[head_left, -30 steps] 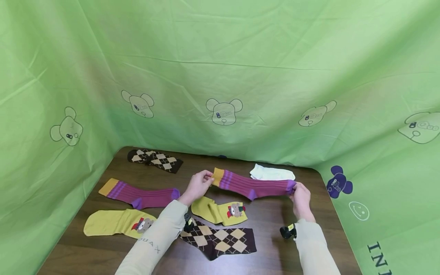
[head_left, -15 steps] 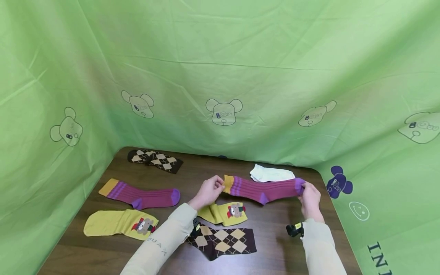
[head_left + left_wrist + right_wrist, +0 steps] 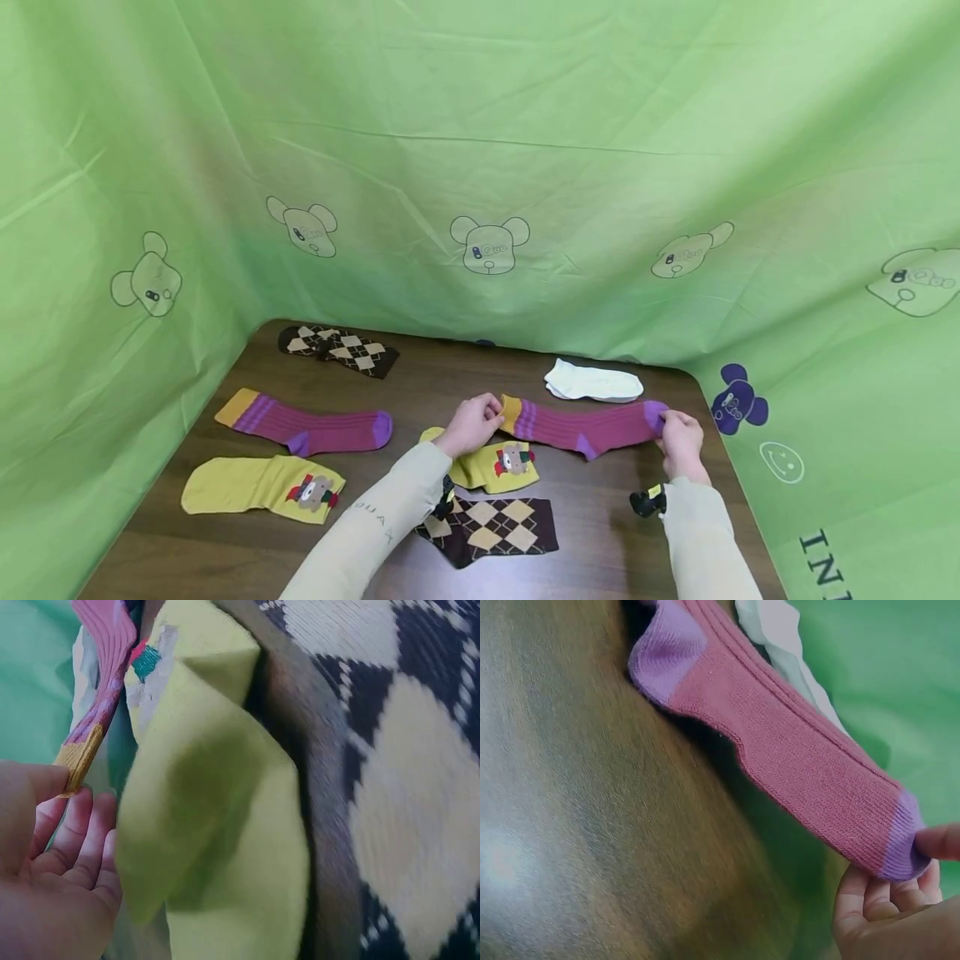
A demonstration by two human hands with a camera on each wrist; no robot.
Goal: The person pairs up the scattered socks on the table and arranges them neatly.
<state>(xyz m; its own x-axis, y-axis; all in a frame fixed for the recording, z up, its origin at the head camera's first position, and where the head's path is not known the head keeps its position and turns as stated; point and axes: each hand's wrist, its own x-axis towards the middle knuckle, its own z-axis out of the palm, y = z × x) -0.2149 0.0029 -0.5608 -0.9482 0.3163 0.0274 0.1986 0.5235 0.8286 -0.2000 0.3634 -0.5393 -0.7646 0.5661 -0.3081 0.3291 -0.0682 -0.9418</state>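
Observation:
A magenta sock (image 3: 566, 427) with a mustard cuff and purple heel and toe stretches between both hands. My left hand (image 3: 471, 425) pinches its mustard cuff between thumb and fingers, as the left wrist view shows up close. At the other end my right hand (image 3: 681, 443) pinches the purple toe (image 3: 904, 844). Just behind the held sock lies a white sock (image 3: 594, 381). Beneath the left hand and forearm are a yellow bear sock (image 3: 480, 467), partly covered, and a brown argyle sock (image 3: 502, 527).
On the left of the wooden table (image 3: 180, 557) lie a matching magenta sock (image 3: 322, 432) and another yellow bear sock (image 3: 247, 487). A second argyle sock (image 3: 341, 350) is at the back left. Green cloth (image 3: 487, 167) hangs around the table.
Both hands have carried the magenta sock to the right and a little nearer, lowering it away from the white sock, which now shows fully. The other socks stay put.

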